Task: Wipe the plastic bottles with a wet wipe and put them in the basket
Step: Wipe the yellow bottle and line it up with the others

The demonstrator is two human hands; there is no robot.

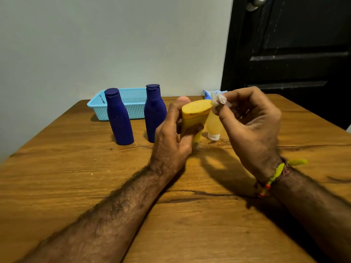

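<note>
My left hand grips a yellow bottle above the table, its flat oval end turned toward me. My right hand pinches a crumpled white wet wipe against the bottle's upper right edge. Two dark blue bottles stand upright in front of the light blue mesh basket, which looks empty from here. A pale yellow tube stands on its white cap just behind my hands. Something pinkish shows behind the yellow bottle, mostly hidden.
The wooden table reaches a pale wall at the back. A blue wipe packet lies at the far edge behind my right hand. A black door stands to the right. A beaded thread circles my right wrist.
</note>
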